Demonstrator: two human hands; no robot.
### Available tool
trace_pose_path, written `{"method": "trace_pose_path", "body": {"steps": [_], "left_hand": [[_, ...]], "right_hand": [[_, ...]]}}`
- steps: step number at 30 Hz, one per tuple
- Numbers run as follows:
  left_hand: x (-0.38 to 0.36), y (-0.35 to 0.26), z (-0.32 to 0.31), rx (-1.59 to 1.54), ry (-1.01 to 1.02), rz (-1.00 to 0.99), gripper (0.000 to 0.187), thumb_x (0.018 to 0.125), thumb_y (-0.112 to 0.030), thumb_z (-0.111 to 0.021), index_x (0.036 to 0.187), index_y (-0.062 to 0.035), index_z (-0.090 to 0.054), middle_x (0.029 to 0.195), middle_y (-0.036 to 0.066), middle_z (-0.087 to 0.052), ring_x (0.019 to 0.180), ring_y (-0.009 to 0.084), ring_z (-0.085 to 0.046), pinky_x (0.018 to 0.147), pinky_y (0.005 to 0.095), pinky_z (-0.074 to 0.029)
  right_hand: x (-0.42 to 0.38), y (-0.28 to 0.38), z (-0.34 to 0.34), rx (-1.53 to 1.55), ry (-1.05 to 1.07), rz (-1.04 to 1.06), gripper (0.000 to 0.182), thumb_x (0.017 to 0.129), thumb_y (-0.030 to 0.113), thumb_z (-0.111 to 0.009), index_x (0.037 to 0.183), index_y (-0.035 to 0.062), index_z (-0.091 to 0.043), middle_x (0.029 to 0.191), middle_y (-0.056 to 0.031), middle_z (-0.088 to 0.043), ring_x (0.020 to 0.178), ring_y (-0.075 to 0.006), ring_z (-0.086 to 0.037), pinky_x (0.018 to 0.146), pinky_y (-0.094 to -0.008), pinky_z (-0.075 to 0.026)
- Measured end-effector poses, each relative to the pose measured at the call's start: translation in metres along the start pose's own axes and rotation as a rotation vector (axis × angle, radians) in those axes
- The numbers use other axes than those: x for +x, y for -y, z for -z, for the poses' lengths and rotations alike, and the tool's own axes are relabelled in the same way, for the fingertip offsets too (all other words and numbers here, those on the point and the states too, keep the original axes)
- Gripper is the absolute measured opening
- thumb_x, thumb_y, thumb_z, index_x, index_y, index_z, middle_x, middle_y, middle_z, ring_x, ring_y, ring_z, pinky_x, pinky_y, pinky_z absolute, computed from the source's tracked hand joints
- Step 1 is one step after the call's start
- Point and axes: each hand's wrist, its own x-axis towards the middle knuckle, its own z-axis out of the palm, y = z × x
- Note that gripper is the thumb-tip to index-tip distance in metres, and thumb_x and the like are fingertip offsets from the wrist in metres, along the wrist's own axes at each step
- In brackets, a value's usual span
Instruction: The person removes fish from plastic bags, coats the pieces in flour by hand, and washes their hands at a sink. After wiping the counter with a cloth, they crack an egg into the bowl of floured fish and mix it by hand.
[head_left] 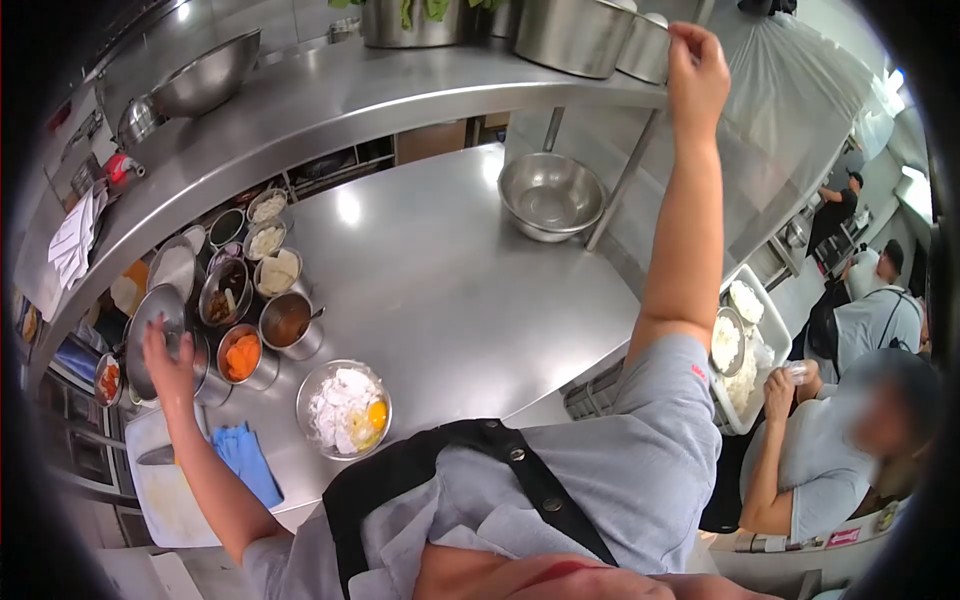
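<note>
My right hand [697,72] is raised to the upper shelf, its fingers curled closed beside a small metal pot [645,50]. What they hold, if anything, is hidden. On the left, my left hand [168,358] reaches over a round metal lid or shallow bowl [150,325], fingers spread; contact is hard to judge. Close to my body stands a metal bowl [312,440] containing white powder [340,402] and a raw egg [377,414]. Metal tubs near my left hand hold orange pieces [241,356] and a brown sauce [286,318].
An empty metal mixing bowl [552,195] stands at the counter's back right. A cutting board [160,490] with a knife [157,456] lies left, beside a blue cloth [243,462]. Large pots [575,38] occupy the shelf. A co-worker [830,450] stands right, near a white crate [750,400].
</note>
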Motion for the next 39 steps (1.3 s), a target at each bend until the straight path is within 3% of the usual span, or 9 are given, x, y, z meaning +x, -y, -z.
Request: {"method": "trace_pose_path", "body": {"steps": [7, 10, 14, 20, 22, 30, 33, 37, 39], "left_hand": [[-0.025, -0.163, 0.039, -0.394, 0.414, -0.052, 0.039, 0.073, 0.002, -0.058, 0.112, -0.0027, -0.053, 0.123, 0.019, -0.048, 0.115, 0.0329, -0.046, 0.096, 0.0357, -0.036], [-0.034, -0.18, 0.044, -0.383, 0.47, -0.064, 0.037, 0.074, 0.0, -0.059, 0.11, -0.0031, -0.054, 0.113, 0.018, -0.055, 0.107, 0.0332, -0.051, 0.091, 0.0354, -0.04], [-0.044, -0.184, 0.052, -0.324, 0.466, -0.015, 0.034, 0.074, -0.002, -0.061, 0.108, -0.0032, -0.056, 0.103, 0.019, -0.059, 0.1, 0.0358, -0.054, 0.086, 0.0371, -0.043], [-0.05, -0.18, 0.053, -0.293, 0.429, 0.021, 0.032, 0.077, -0.005, -0.06, 0.108, -0.0059, -0.057, 0.102, 0.018, -0.06, 0.097, 0.0347, -0.056, 0.083, 0.0368, -0.045], [-0.047, -0.185, 0.052, -0.323, 0.443, 0.018, 0.031, 0.078, -0.005, -0.059, 0.109, -0.0071, -0.057, 0.103, 0.017, -0.06, 0.097, 0.0339, -0.056, 0.083, 0.0365, -0.045], [-0.075, -0.143, 0.002, -0.389, 0.562, 0.001, 0.029, 0.082, -0.006, -0.055, 0.111, -0.008, -0.057, 0.101, 0.014, -0.06, 0.092, 0.0301, -0.058, 0.081, 0.0337, -0.045], [-0.085, -0.14, -0.003, -0.443, 0.654, -0.004, 0.027, 0.082, -0.01, -0.054, 0.109, -0.0087, -0.056, 0.103, 0.014, -0.059, 0.094, 0.0319, -0.056, 0.08, 0.0367, -0.046], [-0.102, -0.136, -0.01, -0.526, 0.685, -0.097, 0.027, 0.082, -0.007, -0.052, 0.108, -0.0076, -0.057, 0.103, 0.014, -0.058, 0.094, 0.0325, -0.055, 0.082, 0.0371, -0.045], [-0.11, -0.126, -0.017, -0.537, 0.626, -0.136, 0.028, 0.081, -0.007, -0.052, 0.109, -0.0069, -0.056, 0.104, 0.015, -0.057, 0.095, 0.0331, -0.055, 0.082, 0.0374, -0.045]], "right_hand": [[0.125, -0.149, -0.087, -0.433, 0.421, -0.061, 0.027, 0.067, 0.015, -0.056, 0.087, -0.0019, -0.063, 0.088, -0.0238, -0.062, 0.087, -0.0372, -0.059, 0.077, -0.0391, -0.047], [0.139, -0.15, -0.12, -0.584, 0.878, -0.225, 0.039, 0.08, 0.016, -0.05, 0.118, 0.0227, -0.056, 0.125, -0.0118, -0.051, 0.115, -0.029, -0.048, 0.096, -0.0401, -0.038], [0.133, -0.155, -0.14, -0.892, 1.2, -0.015, 0.058, 0.075, 0.014, -0.055, 0.13, 0.0292, -0.043, 0.138, -0.0114, -0.036, 0.128, -0.0301, -0.032, 0.106, -0.0411, -0.026], [0.155, -0.243, -0.168, -0.747, 0.997, 0.077, 0.032, 0.082, 0.018, -0.05, 0.112, 0.0166, -0.061, 0.119, -0.0133, -0.056, 0.112, -0.0287, -0.05, 0.098, -0.0401, -0.036], [0.165, -0.239, -0.143, -0.835, 0.705, 0.473, 0.026, 0.083, 0.017, -0.052, 0.105, 0.0061, -0.062, 0.115, -0.0145, -0.057, 0.106, -0.0248, -0.053, 0.093, -0.0389, -0.042], [-0.03, -0.046, 0.036, 0.289, 0.03, -0.028, 0.033, 0.082, 0.016, -0.058, 0.107, -0.0057, -0.054, 0.11, -0.0172, -0.056, 0.095, -0.0212, -0.057, 0.082, -0.0335, -0.048], [-0.161, 0.048, 0.073, 0.392, 0.282, -0.303, 0.038, 0.081, 0.016, -0.06, 0.107, -0.0101, -0.051, 0.108, -0.0182, -0.056, 0.091, -0.0199, -0.058, 0.078, -0.0314, -0.051], [-0.342, 0.163, 0.053, 0.796, 1.056, -0.903, 0.051, 0.074, 0.004, -0.066, 0.121, 0.0055, -0.046, 0.119, -0.0079, -0.047, 0.108, -0.0179, -0.049, 0.087, -0.0282, -0.042], [-0.391, 0.194, 0.039, 0.963, 1.19, -0.808, 0.045, 0.074, 0.003, -0.065, 0.115, 0.0054, -0.049, 0.114, -0.0096, -0.049, 0.105, -0.0199, -0.05, 0.086, -0.0307, -0.043]]}}
